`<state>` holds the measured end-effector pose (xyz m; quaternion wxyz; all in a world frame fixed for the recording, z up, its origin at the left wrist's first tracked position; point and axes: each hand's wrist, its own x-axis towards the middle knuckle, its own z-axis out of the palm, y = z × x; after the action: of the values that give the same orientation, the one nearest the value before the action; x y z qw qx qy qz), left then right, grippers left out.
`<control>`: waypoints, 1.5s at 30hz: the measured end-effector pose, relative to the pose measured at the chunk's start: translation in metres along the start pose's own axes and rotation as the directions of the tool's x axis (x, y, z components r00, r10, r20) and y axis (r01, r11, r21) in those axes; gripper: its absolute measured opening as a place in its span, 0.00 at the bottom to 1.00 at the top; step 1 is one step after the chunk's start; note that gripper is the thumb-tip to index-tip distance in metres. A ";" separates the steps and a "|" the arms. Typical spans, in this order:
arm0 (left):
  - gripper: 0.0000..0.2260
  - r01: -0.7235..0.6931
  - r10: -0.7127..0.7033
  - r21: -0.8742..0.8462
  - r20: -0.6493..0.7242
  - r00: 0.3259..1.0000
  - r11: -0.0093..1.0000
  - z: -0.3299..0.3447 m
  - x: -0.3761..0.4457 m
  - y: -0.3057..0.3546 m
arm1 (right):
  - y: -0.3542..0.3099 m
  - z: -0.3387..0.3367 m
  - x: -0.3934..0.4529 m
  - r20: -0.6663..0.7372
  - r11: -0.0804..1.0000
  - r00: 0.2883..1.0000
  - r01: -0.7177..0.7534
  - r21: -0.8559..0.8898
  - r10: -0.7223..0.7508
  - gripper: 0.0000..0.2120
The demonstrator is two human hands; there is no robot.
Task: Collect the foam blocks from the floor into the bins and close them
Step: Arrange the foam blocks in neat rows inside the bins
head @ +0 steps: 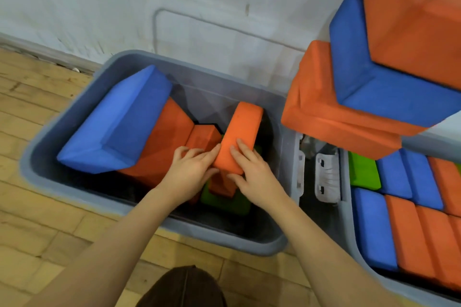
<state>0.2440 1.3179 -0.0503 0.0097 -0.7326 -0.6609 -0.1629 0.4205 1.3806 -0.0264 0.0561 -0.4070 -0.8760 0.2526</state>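
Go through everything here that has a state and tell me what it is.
Left bin: open, partly filled.
Right bin: open, overfilled, blocks stacked above rim.
Orange block: tilted, held by both hands.
Left hand: gripping the block.
Right hand: gripping the block.

1. The floor (pixel 37 117) is light wood parquet, short planks laid in staggered rows, and it runs right up to a pale, scuffed wall (pixel 99 2) with a grey skirting strip along the bottom.
2. Sitting directly on the floor is a grey plastic bin (pixel 219 239), set at a slight angle, its far side close to the wall.
3. Just beside it on the right is a second grey bin (pixel 349 232), also on the floor. The two are near each other with a narrow dark gap between them; can't tell if they touch.
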 end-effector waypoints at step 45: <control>0.19 -0.041 -0.035 -0.155 -0.458 0.888 0.987 -0.232 0.202 0.259 | 0.030 -0.314 -0.102 -0.883 0.985 0.467 -0.171 -0.030 0.054 0.24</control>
<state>0.4580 1.4269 0.2717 0.1071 -0.6727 -0.6233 -0.3840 0.6042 1.4464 0.2420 0.4567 -0.5380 -0.7074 -0.0389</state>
